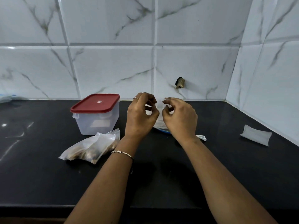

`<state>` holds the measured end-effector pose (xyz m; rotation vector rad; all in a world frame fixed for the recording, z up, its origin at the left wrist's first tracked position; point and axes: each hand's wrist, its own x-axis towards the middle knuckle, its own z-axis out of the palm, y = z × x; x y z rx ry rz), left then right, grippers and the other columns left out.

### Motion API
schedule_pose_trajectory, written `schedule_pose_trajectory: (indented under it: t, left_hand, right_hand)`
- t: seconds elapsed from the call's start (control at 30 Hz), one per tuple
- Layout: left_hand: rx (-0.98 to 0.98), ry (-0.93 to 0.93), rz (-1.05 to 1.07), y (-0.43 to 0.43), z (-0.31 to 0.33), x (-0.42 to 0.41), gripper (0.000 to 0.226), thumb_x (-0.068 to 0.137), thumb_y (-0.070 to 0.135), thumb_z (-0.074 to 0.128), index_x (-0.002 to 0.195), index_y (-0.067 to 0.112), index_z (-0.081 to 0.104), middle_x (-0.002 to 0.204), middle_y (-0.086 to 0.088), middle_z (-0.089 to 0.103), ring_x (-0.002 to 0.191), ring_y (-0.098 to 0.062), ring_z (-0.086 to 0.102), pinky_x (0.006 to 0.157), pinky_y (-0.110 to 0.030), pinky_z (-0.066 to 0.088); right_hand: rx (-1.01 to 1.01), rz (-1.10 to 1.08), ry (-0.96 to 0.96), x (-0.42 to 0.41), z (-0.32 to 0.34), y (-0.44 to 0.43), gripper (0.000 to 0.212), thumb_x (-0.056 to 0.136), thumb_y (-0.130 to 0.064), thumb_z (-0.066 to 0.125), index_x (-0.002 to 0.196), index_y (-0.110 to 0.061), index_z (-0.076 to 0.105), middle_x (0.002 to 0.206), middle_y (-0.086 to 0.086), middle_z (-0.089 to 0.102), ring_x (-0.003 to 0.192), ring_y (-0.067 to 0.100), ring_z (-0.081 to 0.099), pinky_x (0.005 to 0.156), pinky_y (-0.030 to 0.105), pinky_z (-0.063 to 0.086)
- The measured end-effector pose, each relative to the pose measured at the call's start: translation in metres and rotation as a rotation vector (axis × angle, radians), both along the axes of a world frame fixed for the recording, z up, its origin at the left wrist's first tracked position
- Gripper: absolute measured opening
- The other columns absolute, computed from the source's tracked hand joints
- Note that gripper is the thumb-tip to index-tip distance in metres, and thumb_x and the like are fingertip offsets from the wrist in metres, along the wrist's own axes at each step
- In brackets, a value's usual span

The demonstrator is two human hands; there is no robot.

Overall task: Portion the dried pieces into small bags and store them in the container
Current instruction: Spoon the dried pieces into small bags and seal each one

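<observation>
Head view: both hands' fingers (152, 101) pinch a small clear bag (159, 109).

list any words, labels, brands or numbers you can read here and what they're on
Nothing here can be read.
Small white mark on the red lid of the clear container: looks like a brand stamp, too small and blurred to read.
Pale label patch inside the container: no legible text.
Bag of dried pieces, small clear bag held by both hands, folded packet at the right: no print visible.
</observation>
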<state>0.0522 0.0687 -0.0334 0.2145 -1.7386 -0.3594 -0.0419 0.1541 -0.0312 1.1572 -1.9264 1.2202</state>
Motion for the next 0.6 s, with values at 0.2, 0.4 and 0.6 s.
schedule_pose_trajectory:
  t: [0.2,0.4,0.6]
  left_hand:
    - [-0.013,-0.04,0.002,0.003,-0.001,0.004,0.02,0.079,0.013,0.055,0.097,0.006,0.062,0.098,-0.004,0.061,0.087,-0.014,0.059,0.074,-0.028,0.053]
    - [0.152,-0.267,-0.001,-0.003,-0.005,0.006,0.068,0.07,0.033,0.052,0.137,0.022,0.045,0.136,0.004,0.05,0.127,-0.014,0.043,0.105,-0.038,0.038]
    - [0.694,-0.445,-0.563,-0.012,0.004,0.01,0.096,0.073,0.009,0.076,0.152,0.02,0.022,0.143,0.002,0.05,0.129,-0.008,0.048,0.09,-0.007,0.044]
  right_hand:
    - [-0.138,0.179,-0.23,-0.007,0.004,-0.003,0.03,0.08,-0.004,0.066,0.105,-0.019,0.073,0.111,-0.008,0.071,0.082,0.009,0.069,0.083,0.035,0.057]
    - [-0.042,0.315,-0.39,-0.012,0.012,0.003,0.039,0.076,0.0,0.061,0.094,-0.034,0.072,0.098,-0.012,0.072,0.067,0.008,0.064,0.07,0.034,0.058]
    - [0.133,0.534,-0.425,-0.012,0.019,0.011,0.04,0.084,0.006,0.045,0.087,-0.022,0.073,0.098,-0.01,0.072,0.096,0.007,0.064,0.078,0.02,0.05]
